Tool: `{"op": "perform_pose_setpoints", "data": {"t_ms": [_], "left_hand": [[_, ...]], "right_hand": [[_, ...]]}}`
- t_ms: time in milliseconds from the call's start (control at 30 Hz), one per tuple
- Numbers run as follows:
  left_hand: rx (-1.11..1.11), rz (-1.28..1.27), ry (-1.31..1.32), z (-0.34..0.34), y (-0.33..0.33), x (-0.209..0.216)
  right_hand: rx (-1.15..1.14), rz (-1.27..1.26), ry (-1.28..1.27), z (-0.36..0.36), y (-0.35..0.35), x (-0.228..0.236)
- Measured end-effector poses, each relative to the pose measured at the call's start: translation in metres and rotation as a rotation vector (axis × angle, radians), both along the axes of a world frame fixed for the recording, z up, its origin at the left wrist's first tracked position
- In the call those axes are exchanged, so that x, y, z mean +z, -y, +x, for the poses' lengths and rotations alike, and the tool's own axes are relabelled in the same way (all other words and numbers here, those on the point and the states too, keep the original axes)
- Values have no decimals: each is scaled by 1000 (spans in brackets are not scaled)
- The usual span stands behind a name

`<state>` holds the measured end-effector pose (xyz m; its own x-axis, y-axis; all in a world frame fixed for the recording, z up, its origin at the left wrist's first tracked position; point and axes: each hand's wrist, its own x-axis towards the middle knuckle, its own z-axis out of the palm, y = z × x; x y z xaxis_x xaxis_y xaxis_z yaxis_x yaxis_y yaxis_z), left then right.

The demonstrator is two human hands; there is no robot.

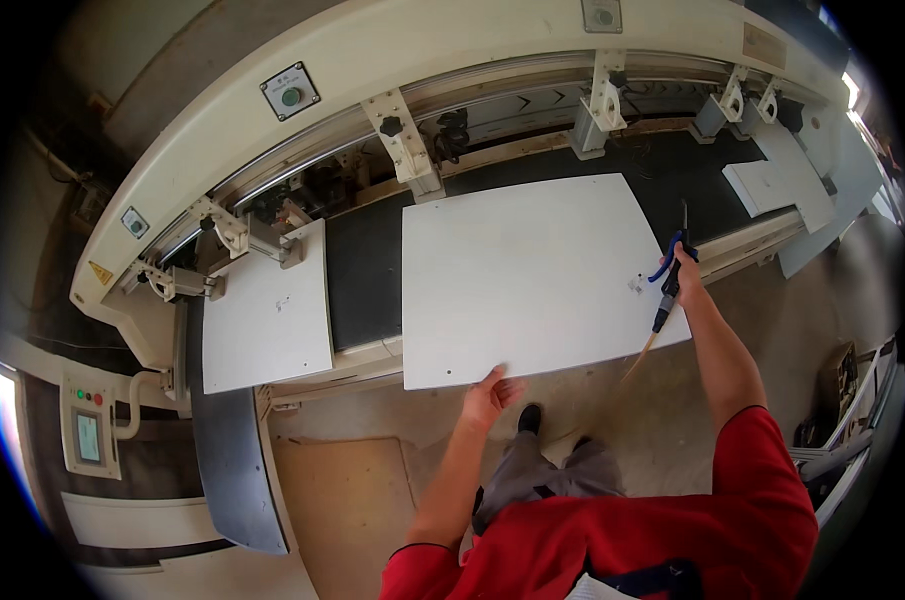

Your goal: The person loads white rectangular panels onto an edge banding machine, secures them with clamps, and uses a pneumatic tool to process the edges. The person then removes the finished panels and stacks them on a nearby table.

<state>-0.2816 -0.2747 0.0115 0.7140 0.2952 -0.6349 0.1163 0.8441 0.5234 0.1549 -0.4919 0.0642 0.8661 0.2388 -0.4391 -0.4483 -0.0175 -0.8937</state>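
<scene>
A large white panel (532, 270) lies on the black bed of a long machine, with its front edge overhanging toward me. My left hand (489, 396) grips that front edge, thumb on top and fingers curled below. In my right hand (688, 278) is an air blow gun (669, 283) with a blue trigger, its thin nozzle pointing away from me. A hose (640, 358) hangs from the gun's lower end. The gun is over the panel's right edge, near a small printed label (636, 284).
A second white panel (272, 315) sits under clamps at left; smaller white pieces (772, 185) lie at far right. Clamp brackets (402, 140) line the machine's beam. A control box (89, 425) stands left, a dark side shelf (234, 470) before it, a brown board (342, 490) on the floor.
</scene>
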Motion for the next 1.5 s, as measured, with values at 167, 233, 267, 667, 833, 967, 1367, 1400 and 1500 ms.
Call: {"op": "perform_pose_setpoints", "data": {"t_ms": [167, 233, 267, 667, 833, 967, 1367, 1400, 1500], "left_hand": [[-857, 1397, -458, 79, 15, 61], [-773, 2020, -333, 105, 22, 58], [-897, 2035, -475, 119, 20, 55], [-1386, 1837, -818, 219, -29, 77], [-1403, 1831, -802, 226, -31, 83], [-1391, 1828, -791, 225, -33, 85], [-1326, 1771, -765, 214, -44, 86], [-1322, 1778, -760, 214, -41, 84], [-1334, 1795, -741, 215, -39, 81]], "right_hand": [[93, -22, -116, 16, -2, 1], [179, 22, -211, -8, 2, 31], [250, 62, -239, -19, 6, 47], [482, 89, -104, -22, 24, 148], [510, -28, 89, -12, -2, 192], [507, -108, 276, -9, -45, 246], [522, -174, 444, 9, -120, 306], [544, -191, 448, 15, -115, 308], [621, -284, 465, 34, -112, 315]]}}
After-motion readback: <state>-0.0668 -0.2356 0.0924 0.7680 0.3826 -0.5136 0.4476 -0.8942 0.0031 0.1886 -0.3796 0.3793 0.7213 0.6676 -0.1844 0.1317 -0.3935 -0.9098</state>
